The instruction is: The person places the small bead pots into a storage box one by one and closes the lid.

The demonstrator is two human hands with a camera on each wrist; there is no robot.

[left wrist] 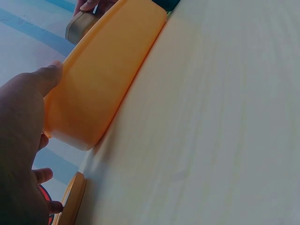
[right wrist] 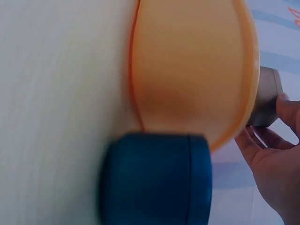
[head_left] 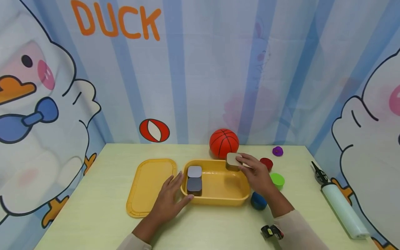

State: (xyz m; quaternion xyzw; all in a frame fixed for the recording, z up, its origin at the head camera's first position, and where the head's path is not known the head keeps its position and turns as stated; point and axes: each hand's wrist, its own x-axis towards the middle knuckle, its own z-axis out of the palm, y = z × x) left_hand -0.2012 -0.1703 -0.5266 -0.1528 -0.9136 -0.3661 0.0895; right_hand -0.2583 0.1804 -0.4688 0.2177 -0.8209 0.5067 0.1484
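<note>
My right hand (head_left: pixel 254 172) pinches a tan block with rounded corners (head_left: pixel 233 159) between thumb and fingers, over the far right of an open yellow box (head_left: pixel 218 200). In the right wrist view the block (right wrist: pixel 267 96) shows beyond the box's rim. My left hand (head_left: pixel 170 199) is at the box's left end, fingers spread, with the thumb at the near rim. Inside the box, at its left end, sit a lighter grey block (head_left: pixel 194 171) and a darker grey block (head_left: pixel 194 184) in front of it.
A flat yellow lid (head_left: pixel 148 187) lies left of the box. Behind it stands a red basketball (head_left: pixel 223 142). To the right are blue (head_left: pixel 258 201), green (head_left: pixel 277 180) and dark red (head_left: pixel 266 163) round pieces, a small purple piece (head_left: pixel 277 151) and a pale tube with black tip (head_left: pixel 343 210).
</note>
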